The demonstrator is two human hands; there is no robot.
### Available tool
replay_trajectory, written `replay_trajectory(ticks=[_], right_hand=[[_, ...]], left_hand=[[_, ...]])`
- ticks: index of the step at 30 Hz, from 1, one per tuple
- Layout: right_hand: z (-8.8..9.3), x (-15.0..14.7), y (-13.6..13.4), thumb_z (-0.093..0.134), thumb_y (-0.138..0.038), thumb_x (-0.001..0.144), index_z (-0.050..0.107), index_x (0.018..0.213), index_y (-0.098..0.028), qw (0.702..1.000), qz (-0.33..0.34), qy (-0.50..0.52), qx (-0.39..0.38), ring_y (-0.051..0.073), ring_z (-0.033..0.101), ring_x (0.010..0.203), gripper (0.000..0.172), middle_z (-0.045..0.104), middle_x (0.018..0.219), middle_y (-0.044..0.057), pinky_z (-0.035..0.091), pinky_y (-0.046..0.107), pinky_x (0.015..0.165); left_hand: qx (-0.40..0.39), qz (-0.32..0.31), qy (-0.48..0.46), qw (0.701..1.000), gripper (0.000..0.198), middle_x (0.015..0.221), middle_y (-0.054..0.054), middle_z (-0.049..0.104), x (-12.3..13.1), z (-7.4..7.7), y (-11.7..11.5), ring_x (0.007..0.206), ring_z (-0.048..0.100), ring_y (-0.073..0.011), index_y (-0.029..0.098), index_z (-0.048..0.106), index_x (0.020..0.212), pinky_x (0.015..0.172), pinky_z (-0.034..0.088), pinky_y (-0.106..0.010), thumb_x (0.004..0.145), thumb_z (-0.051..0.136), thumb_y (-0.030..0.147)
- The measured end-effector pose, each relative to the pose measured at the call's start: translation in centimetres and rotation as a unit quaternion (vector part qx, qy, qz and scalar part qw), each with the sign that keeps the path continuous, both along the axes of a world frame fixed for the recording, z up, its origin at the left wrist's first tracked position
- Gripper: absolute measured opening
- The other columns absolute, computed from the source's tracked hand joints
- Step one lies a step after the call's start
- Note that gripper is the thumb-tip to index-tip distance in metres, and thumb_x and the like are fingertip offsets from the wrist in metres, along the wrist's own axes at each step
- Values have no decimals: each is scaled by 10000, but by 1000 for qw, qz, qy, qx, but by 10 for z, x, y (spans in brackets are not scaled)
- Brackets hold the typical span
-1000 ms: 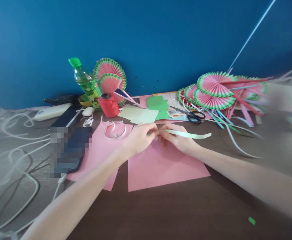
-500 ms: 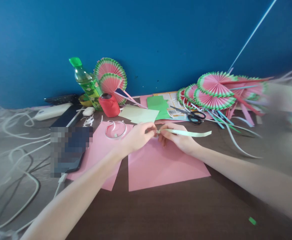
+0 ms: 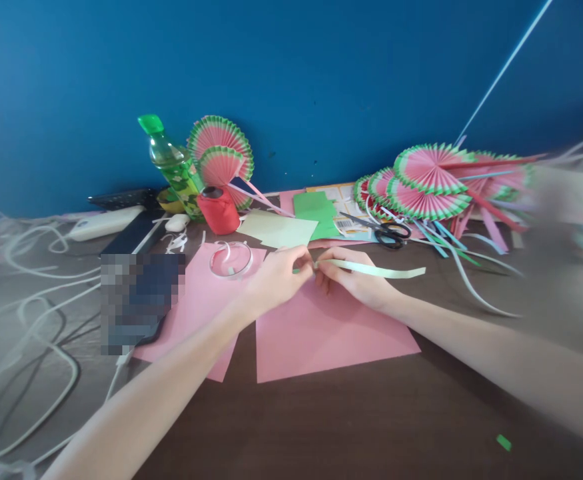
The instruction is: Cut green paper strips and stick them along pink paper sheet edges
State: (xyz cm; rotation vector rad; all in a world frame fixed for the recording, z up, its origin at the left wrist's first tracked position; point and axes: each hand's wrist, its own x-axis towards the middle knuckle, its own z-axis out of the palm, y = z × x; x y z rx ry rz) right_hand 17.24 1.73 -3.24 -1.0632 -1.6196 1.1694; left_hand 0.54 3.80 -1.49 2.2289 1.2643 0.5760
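Observation:
A pale green paper strip (image 3: 386, 270) points to the right from between my fingertips. My right hand (image 3: 351, 273) pinches it near its left end. My left hand (image 3: 286, 273) is closed at the same end, its fingertips meeting those of my right hand; a bit of green shows between its thumb and finger. Both hands are over the far part of a pink sheet (image 3: 321, 340). Another pink sheet (image 3: 196, 293) lies to the left, with a clear tape ring (image 3: 230, 260) on it.
Black-handled scissors (image 3: 392, 235) lie behind my right hand. Pink and green folded fans (image 3: 434, 177) are piled at the back right. A bottle (image 3: 171, 160) and a red roll (image 3: 218, 212) stand back left. A phone (image 3: 146, 300) and white cables (image 3: 74, 373) are at left.
My left hand has shifted slightly, and a bit of green now shows between its fingers. The strip's free end has moved a little right and down.

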Motion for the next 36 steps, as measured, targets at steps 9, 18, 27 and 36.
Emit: replay_trajectory(ticks=[9, 18, 27, 36], right_hand=[[1, -1, -1, 499, -206, 802, 540, 632, -205, 1000, -8, -15, 7, 125, 573, 515, 175, 597, 588, -19, 464, 284, 550], [-1, 1, -1, 484, -194, 804, 536, 658, -192, 997, -6, -61, 40, 109, 571, 533, 155, 604, 610, -23, 446, 242, 541], [-4, 3, -3, 444, -129, 794, 511, 684, -202, 990, 14, -126, 61, 94, 569, 520, 148, 585, 557, -47, 422, 207, 529], [-7, 1, 4, 494, -248, 817, 529, 731, -180, 999, 14, 41, -7, 118, 589, 548, 115, 614, 637, -7, 471, 263, 559]], left_hand=[[-1, -16, -15, 1000, 133, 771, 15, 582, 0, -1, -1, 737, 514, -143, 199, 506, 710, 668, 369, -272, 782, 397, 225], [65, -12, 46, 997, 169, 732, 9, 598, 4, 4, -6, 709, 511, -141, 185, 527, 666, 661, 363, -268, 783, 406, 197], [262, -53, 206, 941, 208, 601, -17, 551, 5, 5, -10, 671, 508, -167, 174, 467, 608, 736, 357, -324, 806, 403, 166], [18, -10, 20, 1000, 186, 743, 15, 612, -2, 10, 0, 686, 539, -127, 187, 521, 722, 645, 383, -254, 827, 381, 251]])
